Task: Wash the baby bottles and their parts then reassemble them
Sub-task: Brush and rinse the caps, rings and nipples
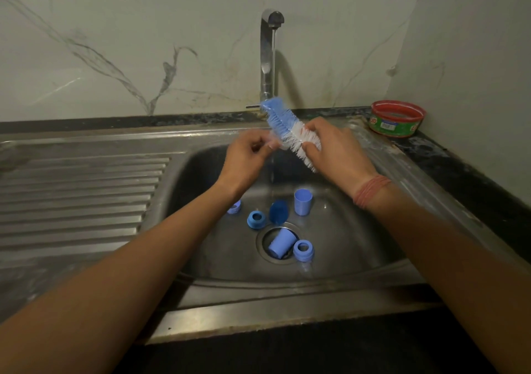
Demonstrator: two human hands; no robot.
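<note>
the bottle brush (288,132) lay slanted over the sink basin (359,244), its long axis running from the blue-bristled tip near the base of the tap (268,57), up and to the left, down to the white bristles at lower right. the right hand (334,149) gripped it around the white bristled part, thumb and fingers curled round it, the back of the hand turned up and a band of reddish thread (370,191) on the wrist. the left hand (248,155) was just beside the brush, its fingers bent inward and pinching a small clear piece (273,143) against the bristles; what that piece was could not be told. both forearms reached forward from the lower corners and met above the middle of the basin. a thin stream of water (273,66) fell from the tap spout between the hands. down in the basin lay the blue parts: an upright cap (302,201), a dark blue rounded piece (278,212), a screw ring (256,220) left of it, another ring (303,250) by the drain, a cap on its side (281,243) across the drain (265,254), and one more piece (234,208) partly hidden under the left wrist. a red and green round tub (396,119) stood on the counter (459,166) at the right, well apart from the hands.
</note>
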